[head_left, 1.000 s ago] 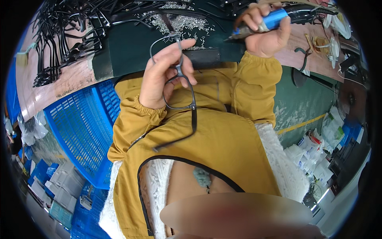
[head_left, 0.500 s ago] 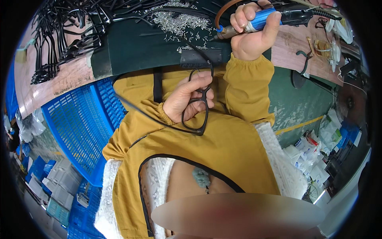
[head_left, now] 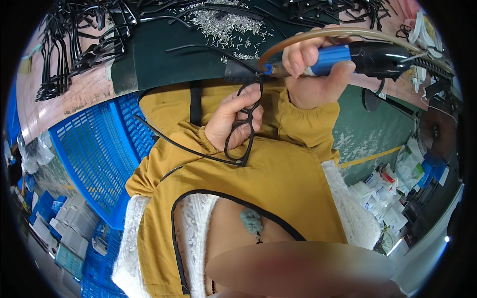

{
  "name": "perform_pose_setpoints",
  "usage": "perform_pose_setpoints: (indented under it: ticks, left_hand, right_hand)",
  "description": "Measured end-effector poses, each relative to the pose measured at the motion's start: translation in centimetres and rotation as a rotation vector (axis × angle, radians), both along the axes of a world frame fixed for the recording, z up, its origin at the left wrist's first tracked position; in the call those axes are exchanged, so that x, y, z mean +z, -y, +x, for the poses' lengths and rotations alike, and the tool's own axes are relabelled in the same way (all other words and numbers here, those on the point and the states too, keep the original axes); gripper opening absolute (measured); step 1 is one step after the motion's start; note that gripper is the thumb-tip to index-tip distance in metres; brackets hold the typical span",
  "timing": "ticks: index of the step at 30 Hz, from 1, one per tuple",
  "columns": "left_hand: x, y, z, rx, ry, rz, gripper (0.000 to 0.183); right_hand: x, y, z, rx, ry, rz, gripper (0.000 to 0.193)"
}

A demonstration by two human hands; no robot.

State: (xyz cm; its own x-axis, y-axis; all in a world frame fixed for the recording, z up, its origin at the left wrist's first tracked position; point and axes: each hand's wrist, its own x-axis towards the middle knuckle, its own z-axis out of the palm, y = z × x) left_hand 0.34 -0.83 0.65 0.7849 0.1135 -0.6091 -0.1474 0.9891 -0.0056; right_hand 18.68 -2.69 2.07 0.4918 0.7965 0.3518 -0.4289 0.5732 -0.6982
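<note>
My left hand is closed round a black eyeglass frame, gripping it near the bridge. Its rims point toward me and its two temple arms stretch out to the left. In my right hand is a powered screwdriver with a blue grip, a black rear body and a brown hose looping over it. The screwdriver's tip meets the frame's upper hinge corner, at the edge of a dark block; the exact contact is too small to make out. Beyond lies a heap of small silvery screws.
Many black eyeglass frames are piled at the bench's left, with more black parts at the far right. A dark green mat covers the bench middle. A blue plastic basket stands below left. White bags lie at lower right.
My right hand has brought the screwdriver down from the screw pile to the frame's hinge corner. The eyeglass frame in my left hand has shifted slightly left, and its far temple arm now extends left.
</note>
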Motion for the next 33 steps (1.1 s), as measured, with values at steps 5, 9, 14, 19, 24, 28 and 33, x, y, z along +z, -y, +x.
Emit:
perform_pose_setpoints:
  ticks: [5, 9, 14, 19, 24, 28, 33]
  left_hand:
    - [-0.7, 0.0, -0.3, -0.023, 0.032, 0.059, 0.028]
    - [-0.9, -0.6, -0.2, -0.112, 0.094, 0.046, 0.031]
    - [0.1, -0.5, 0.5, -0.159, -0.115, 0.101, 0.025]
    - [0.9, -1.5, -0.1, -0.161, -0.057, 0.178, 0.038]
    - [1.0, -4.5, -0.9, 0.097, 0.132, 0.497, 0.044]
    - [0.9, -4.4, 0.0, 0.425, -0.024, 1.179, 0.034]
    - [0.7, -1.7, -0.8, 0.145, -0.14, 1.826, 0.013]
  right_hand:
    - [0.3, -0.7, -0.4, -0.004, 0.014, -0.01, 0.047]
    - [0.0, -1.1, -0.2, 0.068, -0.005, -0.034, 0.047]
    - [-0.8, -1.3, 1.5, 0.238, -0.028, -0.011, 0.053]
    - [-2.0, -3.0, 4.3, -0.037, -0.126, 0.051, 0.052]
    - [-2.9, -4.1, 5.0, -0.107, -0.067, -0.02, 0.045]
    - [-2.1, -3.6, 4.7, -0.043, -0.087, -0.022, 0.045]
    - [-1.3, -3.9, 4.1, 0.149, -0.1, -0.023, 0.045]
